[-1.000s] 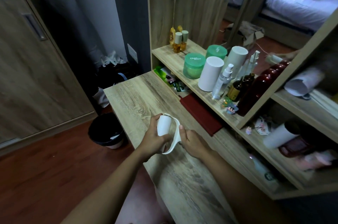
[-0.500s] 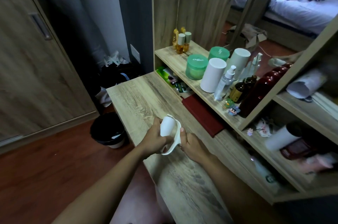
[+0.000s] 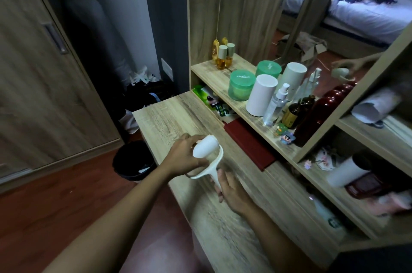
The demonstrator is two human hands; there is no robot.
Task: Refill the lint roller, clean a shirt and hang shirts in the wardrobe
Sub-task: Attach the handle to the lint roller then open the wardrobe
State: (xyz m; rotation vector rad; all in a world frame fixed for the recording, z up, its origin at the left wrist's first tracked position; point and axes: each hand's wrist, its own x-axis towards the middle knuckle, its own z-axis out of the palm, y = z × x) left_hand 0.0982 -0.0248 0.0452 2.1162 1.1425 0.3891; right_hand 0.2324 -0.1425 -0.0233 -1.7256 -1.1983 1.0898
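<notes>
I hold a white lint roller (image 3: 213, 166) over the wooden desk (image 3: 160, 121). Its white roll (image 3: 204, 146) sits in the roller's frame, tilted up to the right. My left hand (image 3: 185, 156) grips the roll from the left side. My right hand (image 3: 231, 190) grips the roller's handle just below the frame. A wardrobe door (image 3: 33, 83) with a recessed handle stands at the left. No shirt is in view.
A black waste bin (image 3: 133, 161) stands on the floor left of the desk. The shelf behind holds green jars (image 3: 242, 85), a white cylinder (image 3: 260, 95), spray bottles and a dark red bottle (image 3: 316, 116). A red notebook (image 3: 249, 144) lies by the desk. White rolls (image 3: 341, 172) lie in lower compartments.
Both hands stay on the lint roller. My right hand has slid down from the frame to the handle, and the roll now points up to the right.
</notes>
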